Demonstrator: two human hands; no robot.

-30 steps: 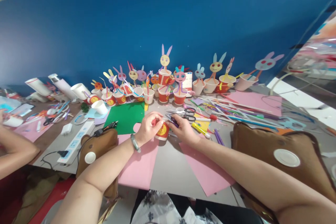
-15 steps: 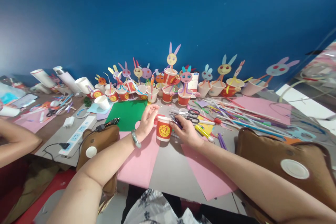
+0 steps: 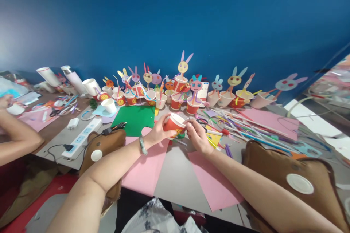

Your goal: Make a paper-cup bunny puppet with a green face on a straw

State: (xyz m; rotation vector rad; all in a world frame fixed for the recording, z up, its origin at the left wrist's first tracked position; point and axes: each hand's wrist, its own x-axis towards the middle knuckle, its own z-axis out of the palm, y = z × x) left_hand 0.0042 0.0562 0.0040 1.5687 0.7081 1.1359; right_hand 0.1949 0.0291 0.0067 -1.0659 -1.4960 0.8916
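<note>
My left hand is closed round a red paper cup, lifted off the table and tilted with its white mouth facing right. My right hand is pinched at the cup's rim; whether it holds anything small I cannot make out. Both hands hover over pink paper sheets on the grey table. A green paper sheet lies just left of the cup. Scissors lie right behind my right hand.
Paper cups with bunny faces on sticks line the back by the blue wall. Coloured straws and strips are scattered at right. Brown cushions flank my arms. A power strip lies left. Another person's arm is at far left.
The cup stood upright on the table half a second ago; my left hand has since picked it up and tilted it, and my right hand moved from the scissors to the rim.
</note>
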